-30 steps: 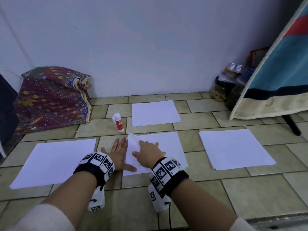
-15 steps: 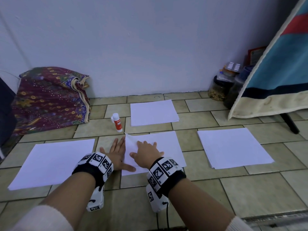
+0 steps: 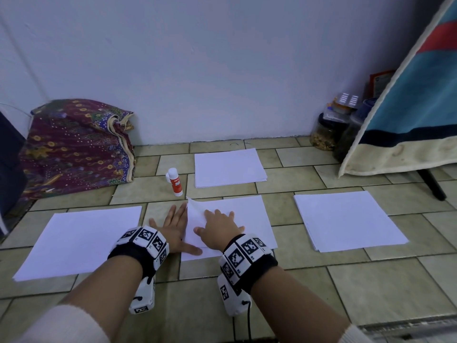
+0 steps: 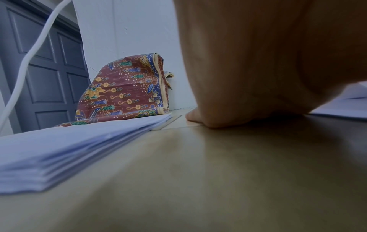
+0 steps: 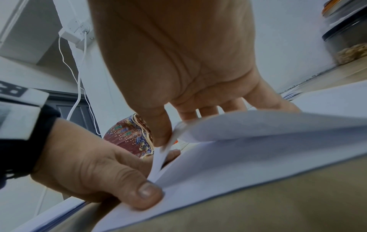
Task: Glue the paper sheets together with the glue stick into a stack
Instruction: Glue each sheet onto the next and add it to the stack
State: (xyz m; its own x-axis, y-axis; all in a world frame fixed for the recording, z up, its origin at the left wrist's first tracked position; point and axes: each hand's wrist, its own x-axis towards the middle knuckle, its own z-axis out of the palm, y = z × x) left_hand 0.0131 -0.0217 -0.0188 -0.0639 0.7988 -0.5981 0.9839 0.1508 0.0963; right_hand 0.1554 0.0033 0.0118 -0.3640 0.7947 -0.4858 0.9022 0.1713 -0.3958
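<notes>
Four piles of white paper lie on the tiled floor: a left pile (image 3: 76, 241), a far pile (image 3: 228, 167), a middle pile (image 3: 242, 219) and a right pile (image 3: 346, 219). The glue stick (image 3: 175, 182), white with a red label, stands capped left of the far pile. My left hand (image 3: 173, 226) lies flat beside the middle pile, its thumb (image 5: 147, 194) pressing the lower sheets' corner. My right hand (image 3: 220, 226) rests on the top sheet (image 5: 258, 125) and pinches its left edge, which bows up between thumb and fingers. The sheet hides those fingertips.
A patterned cloth bundle (image 3: 74, 147) leans on the wall at the back left. Jars (image 3: 329, 129) stand in the back right corner beside a hanging blanket (image 3: 408, 107) with a dark stand leg (image 3: 431, 184). Bare tiles run between the piles.
</notes>
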